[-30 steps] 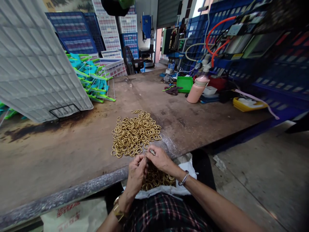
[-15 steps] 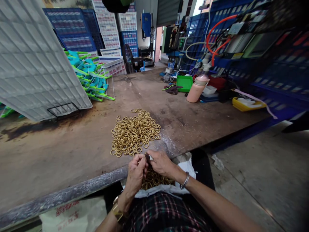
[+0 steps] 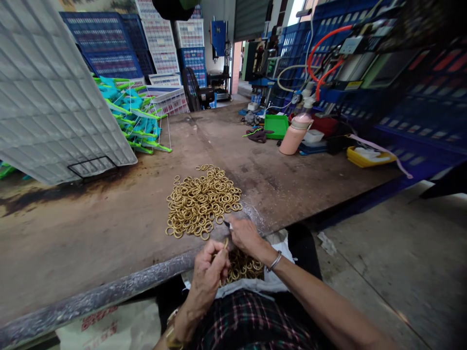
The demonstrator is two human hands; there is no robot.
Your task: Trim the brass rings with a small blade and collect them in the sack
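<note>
Between the thumb and fingers of my left hand (image 3: 210,265) a brass-coloured ring (image 3: 225,243) is pinched, just off the bench edge. My right hand (image 3: 246,236) is closed around a small tool (image 3: 227,224) with a dark tip and a pale part; most of it is hidden in the fingers, so its kind is unclear. That tip points at the near right side of a heap of brass-coloured rings (image 3: 200,199) on the bench. Below both hands, more rings (image 3: 244,267) lie in a white sack (image 3: 279,282) on my lap.
The worn wooden bench (image 3: 109,233) has a grey wrapped front edge. A tilted grey panel (image 3: 62,97) stands at left beside green and turquoise plastic pieces (image 3: 134,114). Farther right are a green tray (image 3: 276,127), a pink bottle (image 3: 294,137) and a yellow tray (image 3: 368,156).
My hands have come apart. The right one has moved up and forward with the small tool towards the heap, while the left stays low, its ring now showing upright.
</note>
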